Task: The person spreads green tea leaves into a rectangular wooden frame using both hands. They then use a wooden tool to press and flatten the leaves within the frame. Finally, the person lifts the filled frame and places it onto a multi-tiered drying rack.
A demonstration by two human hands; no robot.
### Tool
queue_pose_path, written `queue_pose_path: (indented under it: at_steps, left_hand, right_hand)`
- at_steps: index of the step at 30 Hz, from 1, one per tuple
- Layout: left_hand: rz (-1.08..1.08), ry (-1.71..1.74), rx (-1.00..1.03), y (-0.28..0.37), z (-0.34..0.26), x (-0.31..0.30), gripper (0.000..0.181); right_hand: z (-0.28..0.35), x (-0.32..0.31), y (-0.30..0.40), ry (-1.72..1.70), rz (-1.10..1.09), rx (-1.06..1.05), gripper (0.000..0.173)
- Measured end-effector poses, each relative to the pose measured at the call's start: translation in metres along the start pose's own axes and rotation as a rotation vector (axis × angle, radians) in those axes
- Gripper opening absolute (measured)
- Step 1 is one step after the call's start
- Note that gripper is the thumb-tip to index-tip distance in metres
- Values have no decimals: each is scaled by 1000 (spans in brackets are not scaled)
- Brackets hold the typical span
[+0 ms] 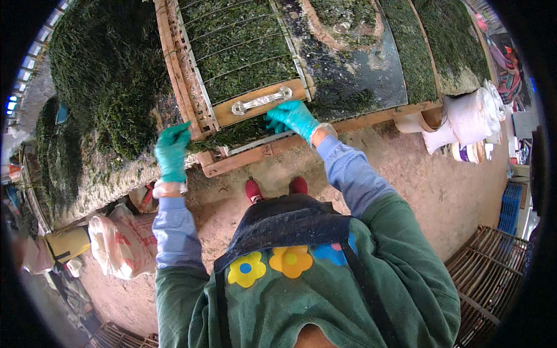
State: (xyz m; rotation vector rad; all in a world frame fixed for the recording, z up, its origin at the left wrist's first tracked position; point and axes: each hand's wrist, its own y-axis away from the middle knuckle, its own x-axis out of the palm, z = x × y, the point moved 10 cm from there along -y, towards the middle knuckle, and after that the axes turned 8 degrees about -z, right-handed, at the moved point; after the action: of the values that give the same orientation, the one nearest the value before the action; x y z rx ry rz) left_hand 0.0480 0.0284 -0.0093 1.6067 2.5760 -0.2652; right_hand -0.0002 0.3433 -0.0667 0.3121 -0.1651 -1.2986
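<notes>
My left hand [170, 153], in a teal glove, has its fingers bent inward beside the front left corner of a wooden frame [235, 162]. Whether anything is between those fingers is hidden. My right hand [295, 119], gloved alike, reaches to the frame's front end with curled fingertips among dark green plant material [243, 132]. What it holds, if anything, cannot be seen. Just behind it lies a wooden crosspiece [223, 114] with a pale, clear-looking handle [261, 101]. Thin metal rods [243, 40] cross the green layer beyond, between two metal side rails [288, 39].
A large dark green heap [109, 65] covers the worktop at left. At right are a grey sheet [383, 78] and more green layers [411, 52]. White sacks [465, 115] stick out below the right edge; a plastic bag [119, 243] sits low at left. Slatted racks [487, 269] stand behind right.
</notes>
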Motion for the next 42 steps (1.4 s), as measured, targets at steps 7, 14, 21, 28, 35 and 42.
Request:
queue_pose_path:
  at_steps: [7,14,21,28,35,42]
  left_hand:
    - [408,-38,323,64,-61,194,25]
    - [214,-931,615,109,-47,178,46]
    - [180,-1203,629,126,-5,169,49]
    - [250,-1083,552,115,-23,169,55]
    - [501,-866,772,162,-64,239,67]
    - [680,-1269,609,151,-18,283,67]
  right_hand:
    - [41,-116,34,-218,-375,-124,27]
    - [57,-121,79,490,-678,-622,57]
    - [37,14,82,1413,-77,-1103,39]
    - [33,-34,76,1290,10,-893,31]
    - [42,-232,84,1045,-825,-353,89]
    - [23,-156,71,1013,-677,-743,44]
